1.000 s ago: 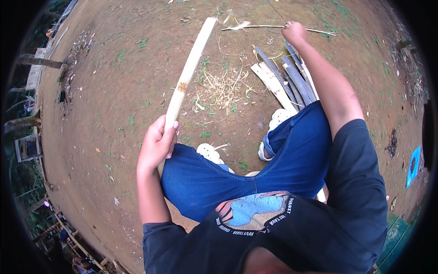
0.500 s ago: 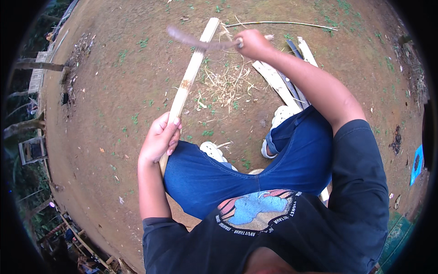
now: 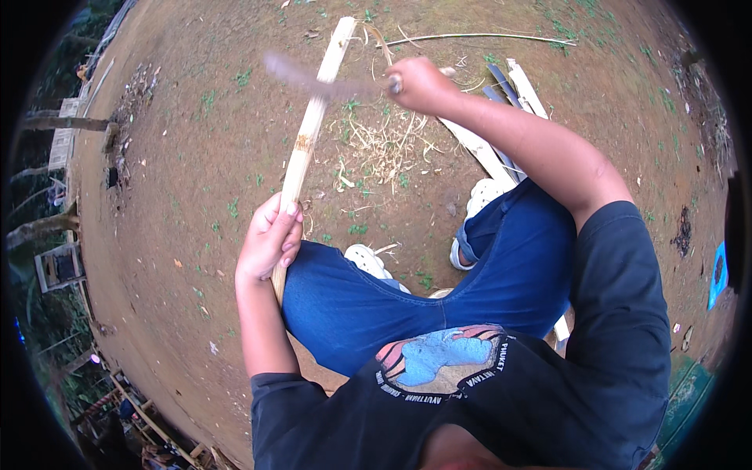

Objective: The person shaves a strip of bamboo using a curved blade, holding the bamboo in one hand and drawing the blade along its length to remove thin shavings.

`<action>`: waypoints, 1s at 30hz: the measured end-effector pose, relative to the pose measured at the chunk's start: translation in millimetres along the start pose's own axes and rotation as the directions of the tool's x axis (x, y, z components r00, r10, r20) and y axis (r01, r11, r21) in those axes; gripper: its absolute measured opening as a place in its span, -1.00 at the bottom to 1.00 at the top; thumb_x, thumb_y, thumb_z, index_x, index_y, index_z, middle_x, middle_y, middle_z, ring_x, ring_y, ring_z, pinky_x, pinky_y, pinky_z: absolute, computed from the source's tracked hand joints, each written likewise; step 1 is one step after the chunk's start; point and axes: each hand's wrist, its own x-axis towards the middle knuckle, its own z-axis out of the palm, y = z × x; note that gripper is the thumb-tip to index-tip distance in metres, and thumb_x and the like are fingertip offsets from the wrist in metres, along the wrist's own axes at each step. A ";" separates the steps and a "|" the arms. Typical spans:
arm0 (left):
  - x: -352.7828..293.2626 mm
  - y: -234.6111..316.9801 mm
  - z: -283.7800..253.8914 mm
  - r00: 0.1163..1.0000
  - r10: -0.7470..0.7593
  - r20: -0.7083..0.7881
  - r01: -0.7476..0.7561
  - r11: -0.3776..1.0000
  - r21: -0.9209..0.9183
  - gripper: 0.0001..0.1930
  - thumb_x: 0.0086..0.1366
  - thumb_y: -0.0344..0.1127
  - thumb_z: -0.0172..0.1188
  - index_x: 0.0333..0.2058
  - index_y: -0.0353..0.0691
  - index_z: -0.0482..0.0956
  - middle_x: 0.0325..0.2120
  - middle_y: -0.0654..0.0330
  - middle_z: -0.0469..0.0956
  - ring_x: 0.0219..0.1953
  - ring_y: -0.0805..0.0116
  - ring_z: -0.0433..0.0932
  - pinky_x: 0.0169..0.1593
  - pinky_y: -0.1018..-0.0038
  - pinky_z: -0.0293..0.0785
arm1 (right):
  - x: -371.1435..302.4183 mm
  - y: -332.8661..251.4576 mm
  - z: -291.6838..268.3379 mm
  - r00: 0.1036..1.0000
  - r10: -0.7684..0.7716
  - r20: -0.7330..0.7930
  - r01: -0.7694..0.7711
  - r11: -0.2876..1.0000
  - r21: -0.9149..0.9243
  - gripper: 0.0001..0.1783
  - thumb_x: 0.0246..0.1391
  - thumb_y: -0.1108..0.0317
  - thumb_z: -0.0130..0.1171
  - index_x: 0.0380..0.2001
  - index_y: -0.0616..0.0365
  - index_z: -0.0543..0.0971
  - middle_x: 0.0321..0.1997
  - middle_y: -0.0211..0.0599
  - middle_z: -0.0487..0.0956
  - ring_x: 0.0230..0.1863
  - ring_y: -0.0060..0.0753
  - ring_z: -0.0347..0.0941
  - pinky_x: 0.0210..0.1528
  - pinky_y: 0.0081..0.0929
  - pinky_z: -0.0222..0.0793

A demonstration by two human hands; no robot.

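Fingers (image 3: 287, 232) of the left hand (image 3: 265, 244) are closed around the lower part of a pale wooden strip (image 3: 311, 121), which I see slanting up and away from beside the left thigh (image 3: 321, 294). Right hand (image 3: 424, 88) is wrapped firmly around the handle of a knife (image 3: 291, 76), its blade crossing the strip's upper half (motion-blurred, so I can't tell whether it touches). Shavings (image 3: 392, 145) litter the dirt ground (image 3: 188, 258) between the strip and split pieces (image 3: 479, 150) near the right shoe (image 3: 481, 199).
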 end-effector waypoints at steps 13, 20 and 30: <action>0.6 5.1 6.8 1.000 0.023 0.010 -0.024 0.997 0.072 -0.77 0.51 -0.22 -0.05 -0.34 -0.20 0.36 -0.77 0.41 0.22 -0.85 0.67 0.11 -0.78 0.67 0.06 | 23.5 16.3 -0.8 0.990 0.074 0.118 -0.064 0.994 -0.084 -0.86 0.06 0.34 0.14 -0.46 0.13 0.61 -0.45 -0.08 0.62 -0.30 -0.13 0.62 -0.09 -0.18 0.55; 0.6 5.1 4.0 0.999 0.041 0.000 -0.040 0.995 0.086 -0.77 0.51 -0.22 -0.05 -0.34 -0.20 0.36 -0.77 0.41 0.21 -0.85 0.67 0.10 -0.78 0.66 0.06 | 1.9 1.9 3.5 0.977 -0.196 0.079 0.202 0.975 -0.089 -0.87 0.05 0.30 0.20 -0.41 0.11 0.62 -0.36 -0.18 0.66 -0.27 -0.16 0.63 -0.06 -0.16 0.54; -0.3 5.5 5.7 0.999 0.039 0.001 -0.039 0.992 0.119 -0.78 0.51 -0.24 -0.04 -0.33 -0.21 0.36 -0.77 0.40 0.22 -0.84 0.66 0.13 -0.77 0.66 0.09 | 20.1 14.3 -2.3 0.994 0.059 0.087 -0.050 0.993 -0.104 -0.82 0.09 0.25 0.16 -0.35 0.11 0.65 -0.28 -0.14 0.67 -0.21 -0.14 0.62 -0.04 -0.18 0.52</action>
